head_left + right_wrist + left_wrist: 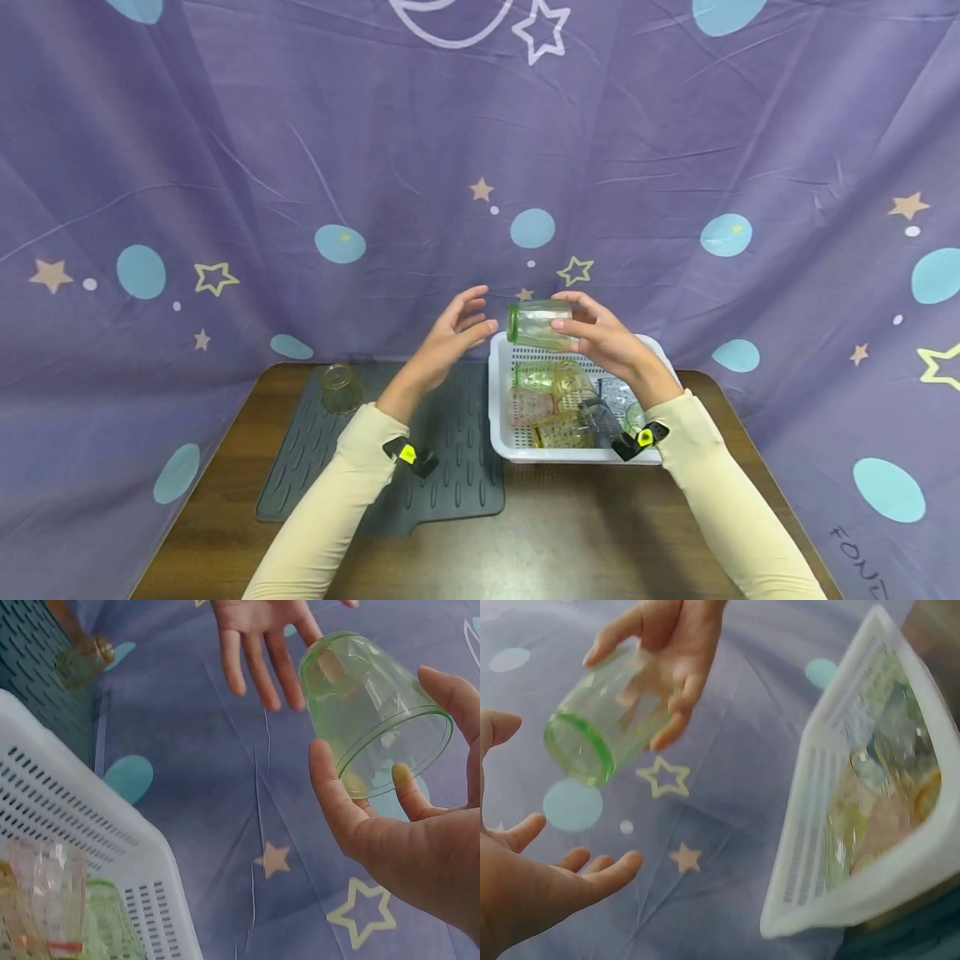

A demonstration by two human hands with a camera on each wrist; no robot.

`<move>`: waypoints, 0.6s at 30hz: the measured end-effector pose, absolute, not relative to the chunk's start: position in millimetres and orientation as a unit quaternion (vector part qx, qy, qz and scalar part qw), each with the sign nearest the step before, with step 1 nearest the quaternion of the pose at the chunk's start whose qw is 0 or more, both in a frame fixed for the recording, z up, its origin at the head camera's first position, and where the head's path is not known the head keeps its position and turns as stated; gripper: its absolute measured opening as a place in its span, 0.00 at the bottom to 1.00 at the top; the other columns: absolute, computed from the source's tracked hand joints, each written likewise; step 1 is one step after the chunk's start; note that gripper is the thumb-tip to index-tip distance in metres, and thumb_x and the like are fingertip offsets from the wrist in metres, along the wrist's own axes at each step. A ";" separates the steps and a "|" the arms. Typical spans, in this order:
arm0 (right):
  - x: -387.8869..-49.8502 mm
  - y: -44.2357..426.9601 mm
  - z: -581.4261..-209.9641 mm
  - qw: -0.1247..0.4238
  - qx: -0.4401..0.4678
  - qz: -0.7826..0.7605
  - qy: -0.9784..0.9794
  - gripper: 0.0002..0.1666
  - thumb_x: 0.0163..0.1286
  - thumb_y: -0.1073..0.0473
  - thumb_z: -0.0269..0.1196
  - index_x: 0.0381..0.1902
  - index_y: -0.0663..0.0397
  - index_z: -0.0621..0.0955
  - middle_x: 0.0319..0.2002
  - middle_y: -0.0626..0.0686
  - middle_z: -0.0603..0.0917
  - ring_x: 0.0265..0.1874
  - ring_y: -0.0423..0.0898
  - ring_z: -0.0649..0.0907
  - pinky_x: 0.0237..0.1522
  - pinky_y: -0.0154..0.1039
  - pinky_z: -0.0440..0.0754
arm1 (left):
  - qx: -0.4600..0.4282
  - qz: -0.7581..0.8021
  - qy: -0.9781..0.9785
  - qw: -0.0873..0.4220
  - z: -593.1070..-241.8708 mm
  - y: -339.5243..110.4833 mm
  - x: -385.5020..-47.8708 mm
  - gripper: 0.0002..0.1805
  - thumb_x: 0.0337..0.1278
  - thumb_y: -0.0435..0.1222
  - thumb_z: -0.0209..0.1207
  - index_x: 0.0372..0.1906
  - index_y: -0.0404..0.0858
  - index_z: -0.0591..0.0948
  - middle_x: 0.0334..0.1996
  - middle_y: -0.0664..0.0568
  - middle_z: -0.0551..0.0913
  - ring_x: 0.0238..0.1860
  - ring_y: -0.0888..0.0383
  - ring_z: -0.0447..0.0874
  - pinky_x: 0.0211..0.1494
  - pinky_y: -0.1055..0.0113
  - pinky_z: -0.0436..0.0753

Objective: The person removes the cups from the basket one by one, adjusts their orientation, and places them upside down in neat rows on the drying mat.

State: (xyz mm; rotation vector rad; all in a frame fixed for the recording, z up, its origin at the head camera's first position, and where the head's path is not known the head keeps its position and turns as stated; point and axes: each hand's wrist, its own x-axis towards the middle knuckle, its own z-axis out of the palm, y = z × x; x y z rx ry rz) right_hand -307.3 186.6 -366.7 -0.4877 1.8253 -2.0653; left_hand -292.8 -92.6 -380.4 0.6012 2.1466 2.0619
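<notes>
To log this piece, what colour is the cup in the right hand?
The cup is translucent pale green, clearest in the right wrist view.

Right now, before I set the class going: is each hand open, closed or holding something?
Left hand: open, holding nothing.
Right hand: closed, holding the transparent green tumbler.

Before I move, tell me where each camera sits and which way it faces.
Head: worn on the head, facing forward and down at curtain, table, mat and basket; left hand, right hand and sleeves show.
Left wrist: worn on that wrist, facing the cup, curtain and basket; both hands show.
Right wrist: worn on that wrist, facing the cup, curtain and basket; both hands show.
Shared: both wrist views show the cup in the right hand.
</notes>
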 end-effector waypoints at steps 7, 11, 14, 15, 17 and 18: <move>-304.2 174.7 -369.3 0.180 -0.173 -0.737 0.628 0.27 0.74 0.67 0.57 0.68 0.47 0.66 0.52 0.49 0.77 0.48 0.43 0.82 0.51 0.41 0.83 | 0.233 0.687 0.684 0.081 -373.1 -74.4 -285.4 0.40 0.68 0.39 0.60 0.80 0.52 0.58 0.78 0.45 0.57 0.76 0.40 0.62 0.70 0.41 0.74; -303.0 168.8 -372.0 0.186 -0.177 -0.734 0.629 0.29 0.74 0.66 0.57 0.69 0.49 0.65 0.54 0.50 0.76 0.49 0.43 0.81 0.50 0.41 0.83 | 0.244 0.687 0.679 0.082 -373.3 -68.0 -283.0 0.37 0.67 0.36 0.62 0.78 0.52 0.62 0.75 0.47 0.63 0.70 0.44 0.72 0.64 0.47 0.80; -302.2 165.6 -373.4 0.187 -0.179 -0.731 0.631 0.30 0.74 0.66 0.58 0.70 0.48 0.65 0.56 0.50 0.75 0.51 0.44 0.81 0.51 0.41 0.83 | 0.246 0.694 0.672 0.077 -375.8 -64.0 -283.3 0.35 0.66 0.31 0.63 0.75 0.48 0.66 0.68 0.45 0.70 0.59 0.49 0.80 0.59 0.51 0.83; -302.0 164.9 -373.7 0.188 -0.179 -0.731 0.631 0.30 0.74 0.66 0.58 0.69 0.48 0.65 0.56 0.51 0.75 0.51 0.44 0.81 0.51 0.42 0.83 | 0.244 0.696 0.671 0.075 -376.8 -63.0 -283.5 0.35 0.65 0.30 0.63 0.75 0.47 0.66 0.66 0.45 0.72 0.56 0.52 0.82 0.58 0.52 0.84; -301.5 163.7 -374.3 0.189 -0.180 -0.729 0.632 0.30 0.74 0.66 0.58 0.70 0.49 0.65 0.56 0.51 0.74 0.51 0.45 0.81 0.51 0.42 0.83 | 0.237 0.701 0.669 0.069 -378.8 -61.5 -284.0 0.34 0.64 0.29 0.64 0.73 0.44 0.68 0.62 0.44 0.75 0.50 0.55 0.83 0.55 0.54 0.86; -301.3 163.3 -374.6 0.190 -0.180 -0.729 0.632 0.30 0.74 0.66 0.58 0.70 0.48 0.65 0.56 0.51 0.74 0.51 0.44 0.81 0.51 0.42 0.82 | 0.232 0.703 0.669 0.067 -379.8 -61.1 -284.2 0.34 0.63 0.29 0.64 0.73 0.43 0.69 0.60 0.45 0.75 0.49 0.57 0.83 0.54 0.55 0.86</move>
